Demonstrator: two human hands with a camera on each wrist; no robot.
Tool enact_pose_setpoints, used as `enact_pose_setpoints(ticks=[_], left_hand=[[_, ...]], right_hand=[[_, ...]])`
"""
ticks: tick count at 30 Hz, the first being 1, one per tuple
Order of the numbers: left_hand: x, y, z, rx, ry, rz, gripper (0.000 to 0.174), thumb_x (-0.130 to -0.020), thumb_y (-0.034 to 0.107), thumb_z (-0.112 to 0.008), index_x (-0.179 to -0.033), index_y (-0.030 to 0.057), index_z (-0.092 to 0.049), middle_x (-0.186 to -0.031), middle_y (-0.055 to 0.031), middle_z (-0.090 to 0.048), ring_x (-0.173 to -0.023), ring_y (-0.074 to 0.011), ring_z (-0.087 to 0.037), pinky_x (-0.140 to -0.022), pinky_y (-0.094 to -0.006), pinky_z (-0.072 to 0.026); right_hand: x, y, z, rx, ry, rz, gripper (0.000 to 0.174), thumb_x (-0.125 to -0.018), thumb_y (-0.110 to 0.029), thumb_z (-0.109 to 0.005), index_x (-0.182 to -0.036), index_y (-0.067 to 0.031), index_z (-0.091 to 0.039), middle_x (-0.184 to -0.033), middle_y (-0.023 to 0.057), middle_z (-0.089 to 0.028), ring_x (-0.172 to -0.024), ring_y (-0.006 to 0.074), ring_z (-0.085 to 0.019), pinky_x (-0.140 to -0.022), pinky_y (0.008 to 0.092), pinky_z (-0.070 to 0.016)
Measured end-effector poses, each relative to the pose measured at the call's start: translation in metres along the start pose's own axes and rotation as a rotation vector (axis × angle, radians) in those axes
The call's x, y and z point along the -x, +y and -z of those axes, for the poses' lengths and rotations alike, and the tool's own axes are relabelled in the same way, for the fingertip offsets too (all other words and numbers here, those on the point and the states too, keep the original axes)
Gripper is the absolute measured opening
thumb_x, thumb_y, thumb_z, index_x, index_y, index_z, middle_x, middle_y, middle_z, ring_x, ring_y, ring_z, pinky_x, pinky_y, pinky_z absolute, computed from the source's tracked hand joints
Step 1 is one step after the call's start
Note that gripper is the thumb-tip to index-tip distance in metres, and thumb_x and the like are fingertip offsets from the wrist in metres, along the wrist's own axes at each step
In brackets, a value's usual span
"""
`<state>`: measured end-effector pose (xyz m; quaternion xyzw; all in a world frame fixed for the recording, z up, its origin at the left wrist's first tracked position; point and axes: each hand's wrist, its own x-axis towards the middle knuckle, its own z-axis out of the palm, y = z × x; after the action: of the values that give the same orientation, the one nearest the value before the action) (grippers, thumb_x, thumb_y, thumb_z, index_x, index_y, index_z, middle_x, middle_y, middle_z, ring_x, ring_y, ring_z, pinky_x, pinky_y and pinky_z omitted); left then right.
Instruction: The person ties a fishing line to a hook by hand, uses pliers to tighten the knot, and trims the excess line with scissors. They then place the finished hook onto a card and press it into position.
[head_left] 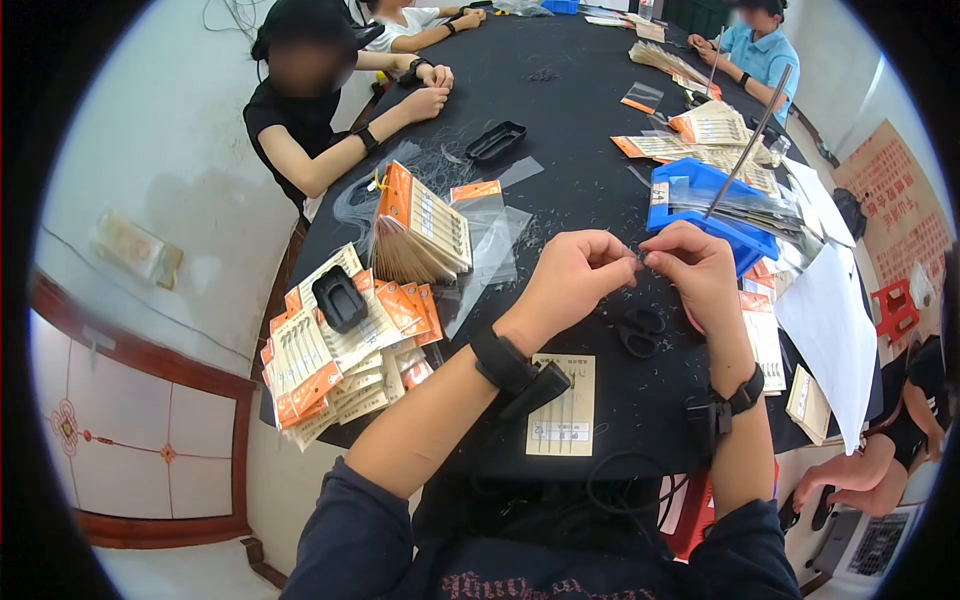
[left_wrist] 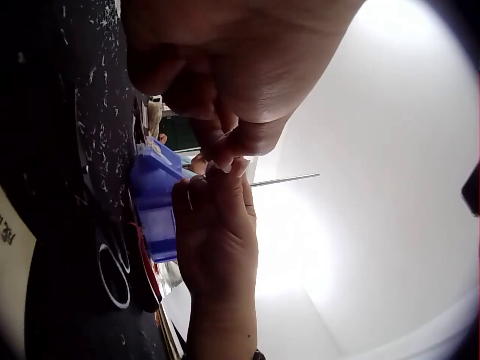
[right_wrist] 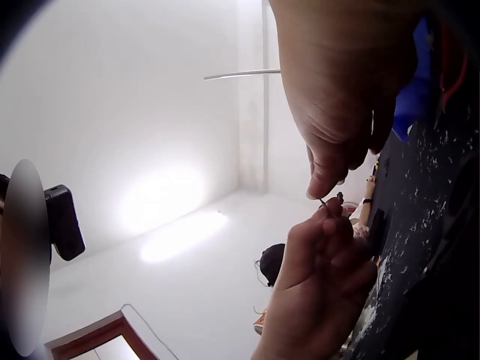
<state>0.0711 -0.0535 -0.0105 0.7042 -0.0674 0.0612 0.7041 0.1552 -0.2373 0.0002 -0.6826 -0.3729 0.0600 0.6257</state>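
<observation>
Above the black table, the left hand [head_left: 583,278] and right hand [head_left: 703,272] meet at their fingertips, both pinching a tiny dark piece [head_left: 641,255]. Seen from the right wrist, a thin metallic sliver [right_wrist: 324,202] runs between the right hand's [right_wrist: 345,97] fingertips and those of the left hand [right_wrist: 319,281]. Its exact shape is too small to tell. In the left wrist view the left hand [left_wrist: 240,67] hides most of the contact with the right hand [left_wrist: 219,240]. A printed card [head_left: 562,405] holding thin hooked pieces lies below the hands, near the table's front edge.
Black scissors [head_left: 638,332] lie beneath the hands. A blue bin [head_left: 745,245] with plastic sleeves and a metal rod [head_left: 750,145] stands behind the right hand. Card stacks [head_left: 310,365] and a small black tray [head_left: 340,300] are left; white paper [head_left: 825,320] is right. Other people sit around the table.
</observation>
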Motion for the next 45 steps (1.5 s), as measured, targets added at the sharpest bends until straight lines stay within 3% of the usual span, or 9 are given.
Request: enact_pose_setpoints(ticks=[6, 12, 27, 30, 33, 36, 39, 45], left_hand=[[0.000, 0.001, 0.001, 0.051, -0.023, -0.019, 0.014, -0.092, 0.012, -0.063, -0.094, -0.0018, -0.068, -0.086, -0.0038, -0.068, -0.080, -0.0077, -0.062, -0.073, -0.0216, -0.0481], [-0.001, -0.002, 0.002, 0.073, -0.012, -0.007, 0.014, -0.092, 0.011, -0.063, -0.095, -0.0018, -0.068, -0.087, -0.0043, -0.068, -0.080, -0.0081, -0.063, -0.074, -0.0216, -0.0485], [0.000, -0.001, 0.000, -0.035, 0.040, -0.021, 0.011, -0.087, 0.010, -0.064, -0.087, -0.0008, -0.068, -0.078, -0.0022, -0.068, -0.071, -0.0045, -0.060, -0.063, -0.0198, -0.0455], [0.000, -0.003, 0.002, -0.057, 0.035, -0.010, 0.012, -0.087, 0.010, -0.064, -0.088, -0.0012, -0.068, -0.079, -0.0028, -0.068, -0.071, -0.0051, -0.061, -0.064, -0.0199, -0.0466], [-0.002, -0.004, 0.002, -0.025, 0.024, -0.008, 0.013, -0.087, 0.010, -0.064, -0.090, -0.0018, -0.068, -0.083, -0.0044, -0.069, -0.075, -0.0070, -0.063, -0.069, -0.0206, -0.0494], [-0.002, -0.002, 0.003, 0.023, -0.023, -0.004, 0.014, -0.088, 0.010, -0.064, -0.092, -0.0022, -0.067, -0.087, -0.0059, -0.070, -0.079, -0.0090, -0.065, -0.073, -0.0217, -0.0514], [-0.001, 0.000, 0.003, 0.042, -0.060, 0.017, 0.014, -0.089, 0.011, -0.064, -0.093, -0.0021, -0.067, -0.090, -0.0065, -0.070, -0.081, -0.0095, -0.066, -0.075, -0.0220, -0.0517], [-0.001, -0.001, 0.004, 0.112, -0.107, 0.028, 0.014, -0.091, 0.012, -0.065, -0.095, -0.0013, -0.067, -0.088, -0.0046, -0.069, -0.082, -0.0090, -0.064, -0.075, -0.0215, -0.0504]], right_hand=[[0.000, 0.002, -0.003, -0.022, 0.070, -0.046, 0.015, -0.081, -0.001, -0.074, -0.095, -0.0012, -0.070, -0.088, 0.0015, -0.065, -0.077, 0.0070, -0.060, -0.070, 0.0200, -0.0469], [0.000, 0.003, -0.003, 0.008, 0.061, 0.029, 0.013, -0.081, 0.000, -0.074, -0.092, -0.0026, -0.069, -0.088, -0.0004, -0.063, -0.076, 0.0056, -0.057, -0.068, 0.0197, -0.0445], [0.000, -0.017, -0.010, 0.261, -0.020, 0.173, 0.015, -0.075, 0.002, -0.074, -0.088, -0.0023, -0.068, -0.091, 0.0032, -0.061, -0.084, 0.0137, -0.059, -0.074, 0.0257, -0.0471], [0.000, -0.017, -0.012, 0.224, -0.047, 0.222, 0.010, -0.080, 0.000, -0.072, -0.088, -0.0034, -0.067, -0.092, 0.0028, -0.062, -0.084, 0.0128, -0.058, -0.074, 0.0249, -0.0463], [0.000, -0.007, -0.008, 0.067, 0.010, 0.108, 0.007, -0.087, -0.009, -0.069, -0.091, -0.0040, -0.067, -0.093, 0.0018, -0.062, -0.083, 0.0108, -0.058, -0.074, 0.0238, -0.0450], [0.000, -0.007, -0.002, 0.008, 0.019, -0.101, 0.014, -0.093, -0.017, -0.066, -0.093, -0.0032, -0.065, -0.094, 0.0013, -0.063, -0.084, 0.0085, -0.057, -0.075, 0.0229, -0.0441], [0.000, 0.000, 0.009, -0.006, -0.111, -0.141, 0.018, -0.093, -0.019, -0.066, -0.094, -0.0016, -0.065, -0.093, 0.0015, -0.063, -0.084, 0.0079, -0.057, -0.077, 0.0232, -0.0449], [0.000, 0.000, 0.008, -0.105, -0.188, -0.102, 0.017, -0.093, -0.018, -0.067, -0.092, -0.0023, -0.063, -0.092, 0.0021, -0.063, -0.086, 0.0087, -0.058, -0.079, 0.0242, -0.0466]])
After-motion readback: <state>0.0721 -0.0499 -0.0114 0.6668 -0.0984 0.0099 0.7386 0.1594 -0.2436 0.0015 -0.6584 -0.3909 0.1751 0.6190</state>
